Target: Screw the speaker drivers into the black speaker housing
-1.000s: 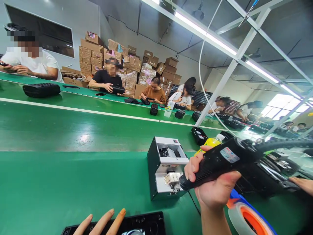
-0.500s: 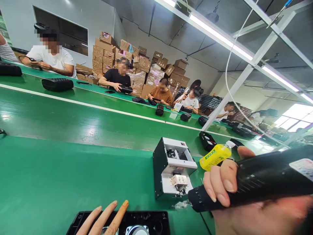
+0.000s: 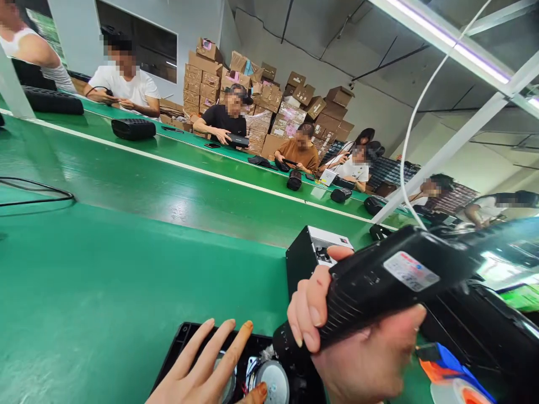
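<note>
From my remote seat I see my right hand with its grip wrapped tight around the black electric screwdriver, which slants from 2 o'clock down to 7 o'clock, its nose over the black speaker housing at the bottom edge of the view. My left hand lies on that housing with the grip spread, fingers flat and fanned across its top, beside a round silver speaker cone. The housing sits on the green tabletop. Just behind the screwdriver, at 12 o'clock from my hands, stands a black-and-white screw feeder box, partly hidden. An orange-and-blue tape roll lies at 4 o'clock. Other people sit along the far side.
</note>
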`<state>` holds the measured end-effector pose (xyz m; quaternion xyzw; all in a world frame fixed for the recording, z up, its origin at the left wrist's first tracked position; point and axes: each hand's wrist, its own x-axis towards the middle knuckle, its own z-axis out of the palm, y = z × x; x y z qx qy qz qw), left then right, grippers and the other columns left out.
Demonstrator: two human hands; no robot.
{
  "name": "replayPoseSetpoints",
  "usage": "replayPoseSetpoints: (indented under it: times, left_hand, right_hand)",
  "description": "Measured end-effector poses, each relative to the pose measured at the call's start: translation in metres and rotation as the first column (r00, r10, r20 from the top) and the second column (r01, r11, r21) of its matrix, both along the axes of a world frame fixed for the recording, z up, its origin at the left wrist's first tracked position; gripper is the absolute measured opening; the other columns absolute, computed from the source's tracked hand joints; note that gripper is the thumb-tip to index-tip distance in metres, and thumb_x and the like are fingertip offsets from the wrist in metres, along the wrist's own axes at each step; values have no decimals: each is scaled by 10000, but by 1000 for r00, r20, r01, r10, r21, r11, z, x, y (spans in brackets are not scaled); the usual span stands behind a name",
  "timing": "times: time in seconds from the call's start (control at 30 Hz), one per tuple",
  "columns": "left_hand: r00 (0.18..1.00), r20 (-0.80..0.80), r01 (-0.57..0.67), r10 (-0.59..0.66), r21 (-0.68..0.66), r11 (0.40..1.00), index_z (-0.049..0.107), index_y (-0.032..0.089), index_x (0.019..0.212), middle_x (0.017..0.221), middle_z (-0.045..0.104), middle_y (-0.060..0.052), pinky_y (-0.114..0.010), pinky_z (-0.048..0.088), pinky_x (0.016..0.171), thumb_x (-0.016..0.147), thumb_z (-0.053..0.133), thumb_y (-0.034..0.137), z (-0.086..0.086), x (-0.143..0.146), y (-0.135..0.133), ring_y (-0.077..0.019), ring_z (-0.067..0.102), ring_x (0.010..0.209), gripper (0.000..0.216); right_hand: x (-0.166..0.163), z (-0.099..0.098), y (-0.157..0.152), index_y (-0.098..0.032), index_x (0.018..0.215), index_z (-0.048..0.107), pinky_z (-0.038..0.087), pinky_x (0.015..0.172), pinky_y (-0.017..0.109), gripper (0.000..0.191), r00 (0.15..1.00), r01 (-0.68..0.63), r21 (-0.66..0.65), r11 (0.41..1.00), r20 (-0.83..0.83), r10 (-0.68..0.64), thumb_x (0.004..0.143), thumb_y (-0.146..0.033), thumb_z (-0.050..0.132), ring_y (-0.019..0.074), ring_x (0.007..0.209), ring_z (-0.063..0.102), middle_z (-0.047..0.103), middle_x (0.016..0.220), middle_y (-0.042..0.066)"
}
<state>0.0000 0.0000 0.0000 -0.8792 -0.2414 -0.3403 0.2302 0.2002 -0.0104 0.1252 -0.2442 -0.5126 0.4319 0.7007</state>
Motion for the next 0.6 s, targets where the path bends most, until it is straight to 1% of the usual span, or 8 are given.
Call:
replayPoseSetpoints:
  times: [0.07, 0.13, 0.2, 0.3, 0.37, 0.43, 0.5, 0.6]
  left_hand:
    - [998, -67, 14, -13, 4, 1000, 526, 543, 1502, 1295, 745, 13, -419, 102, 1348, 1105, 519, 454, 9, -2, 0, -205, 622, 1209, 407]
    - [991, -131, 22, -19, 19, 1000, 511, 519, 1527, 1313, 742, -11, -451, 82, 1347, 1121, 472, 342, 15, -5, 0, -210, 642, 1206, 445]
    - [991, -131, 28, -23, 31, 999, 514, 487, 1535, 1325, 733, -35, -469, 112, 1340, 1099, 498, 283, 17, -6, -1, -224, 650, 1216, 481]
    - [994, -103, 32, -32, 3, 999, 507, 453, 1540, 1384, 696, -36, -430, 246, 1307, 1053, 610, 300, 16, -8, -3, -221, 636, 1257, 521]
    - [995, -98, 30, -32, -25, 999, 492, 459, 1541, 1412, 677, -15, -391, 315, 1275, 1064, 615, 371, 15, -8, -4, -204, 628, 1267, 501]
    - [995, -93, 28, -32, -39, 999, 497, 471, 1532, 1401, 681, -1, -373, 343, 1253, 1080, 589, 437, 15, -8, -4, -196, 627, 1256, 463]
    - [995, -90, 31, -34, -31, 999, 505, 471, 1531, 1367, 699, -13, -382, 325, 1253, 1090, 562, 471, 17, -7, -4, -208, 627, 1246, 445]
    - [994, -104, 29, -29, 3, 1000, 499, 473, 1550, 1304, 727, -33, -435, 223, 1295, 1113, 506, 442, 20, -6, -2, -226, 638, 1221, 438]
  right_hand:
    - [-6, -3, 4, -354, 1196, 760, 491, 414, 205, 614, 1000, 21, -18, 1000, -22, -22, 922, -870, 571, 85, 403, 495, 609, 669, -51]
    - [-12, -5, 7, -348, 1134, 776, 464, 392, 194, 617, 997, 59, -42, 997, -38, -61, 905, -885, 577, 76, 374, 458, 588, 626, -61]
    - [-15, -8, 9, -347, 1129, 769, 457, 387, 198, 621, 997, 64, -57, 996, -31, -66, 898, -891, 579, 79, 368, 456, 591, 622, -62]
    - [-12, -15, 10, -346, 1186, 735, 495, 415, 225, 598, 1000, 18, -63, 998, 10, -18, 937, -859, 558, 99, 401, 506, 619, 667, -53]
    - [-9, -20, 11, -333, 1197, 718, 509, 424, 240, 580, 1000, -2, -65, 998, 21, 4, 965, -833, 538, 108, 410, 515, 620, 679, -49]
    - [-7, -23, 12, -320, 1195, 708, 496, 415, 241, 576, 1000, 10, -67, 998, 18, -9, 975, -822, 529, 111, 403, 505, 616, 678, -47]
    - [-7, -25, 13, -320, 1204, 703, 487, 414, 240, 582, 1000, 13, -71, 997, 27, -11, 979, -823, 516, 114, 408, 507, 621, 685, -43]
    - [-9, -28, 14, -331, 1240, 695, 492, 435, 238, 600, 999, -19, -63, 998, 42, 22, 983, -833, 491, 111, 427, 523, 628, 699, -40]
